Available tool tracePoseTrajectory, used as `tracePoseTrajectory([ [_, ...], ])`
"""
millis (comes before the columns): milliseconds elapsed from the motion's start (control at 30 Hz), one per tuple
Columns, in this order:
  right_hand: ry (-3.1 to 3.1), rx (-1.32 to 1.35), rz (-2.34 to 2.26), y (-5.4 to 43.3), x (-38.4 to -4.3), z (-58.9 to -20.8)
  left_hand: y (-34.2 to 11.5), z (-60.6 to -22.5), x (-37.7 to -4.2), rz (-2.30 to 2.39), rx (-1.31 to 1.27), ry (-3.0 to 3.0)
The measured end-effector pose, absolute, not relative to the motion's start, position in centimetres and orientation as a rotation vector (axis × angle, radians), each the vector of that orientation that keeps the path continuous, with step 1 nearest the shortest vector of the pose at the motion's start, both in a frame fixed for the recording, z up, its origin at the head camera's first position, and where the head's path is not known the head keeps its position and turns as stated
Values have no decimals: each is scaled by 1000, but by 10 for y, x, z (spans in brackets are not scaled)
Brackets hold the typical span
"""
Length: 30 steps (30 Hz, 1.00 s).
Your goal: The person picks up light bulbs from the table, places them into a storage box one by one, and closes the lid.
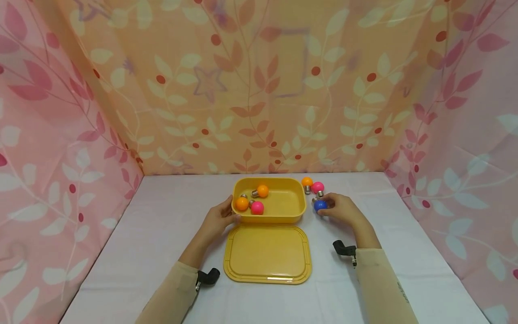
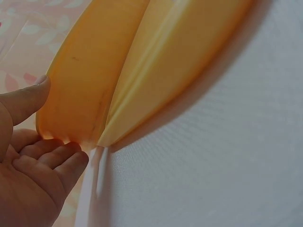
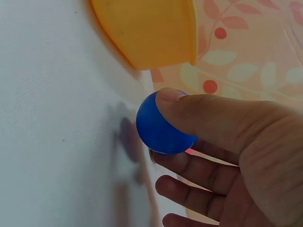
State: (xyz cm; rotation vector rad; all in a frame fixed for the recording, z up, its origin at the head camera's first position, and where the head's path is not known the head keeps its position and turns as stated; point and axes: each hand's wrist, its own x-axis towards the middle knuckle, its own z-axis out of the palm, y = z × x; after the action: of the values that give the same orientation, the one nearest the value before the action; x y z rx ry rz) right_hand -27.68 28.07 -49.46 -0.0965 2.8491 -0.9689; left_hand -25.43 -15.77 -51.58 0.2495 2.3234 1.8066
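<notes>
Angled inward, a person's right hand (image 1: 343, 209) pinches a blue light bulb (image 1: 320, 205) between thumb and forefinger, other fingers loosely parted; the left hand (image 1: 218, 218), half-curled, grips the end of a yellow container (image 1: 270, 219) to its right.

No words or numbers can be read here. The right sleeve (image 1: 380, 279) has a little row of dark marks (image 1: 403, 292) that looks like writing, but it is too small to make out any letters.
</notes>
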Motion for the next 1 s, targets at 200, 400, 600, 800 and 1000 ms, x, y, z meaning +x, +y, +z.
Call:
tracePoseTrajectory([
  [200, 2831, -81, -1064, 283, -274, -485, -157, -514, -255, 1814, 237, 2312],
  [400, 2841, -79, -1112, 283, -270, -479, -157, -514, -254, 1810, 209, 2315],
  [600, 2883, -132, -1155, 282, -268, -474, -157, -516, -254, 1805, 212, 2317],
  [800, 2917, -224, -1201, 282, -269, -470, -156, -516, -254, 1798, 205, 2320],
  [1000, 2933, -256, -1230, 276, -269, -467, -157, -516, -254, 1792, 219, 2341],
])
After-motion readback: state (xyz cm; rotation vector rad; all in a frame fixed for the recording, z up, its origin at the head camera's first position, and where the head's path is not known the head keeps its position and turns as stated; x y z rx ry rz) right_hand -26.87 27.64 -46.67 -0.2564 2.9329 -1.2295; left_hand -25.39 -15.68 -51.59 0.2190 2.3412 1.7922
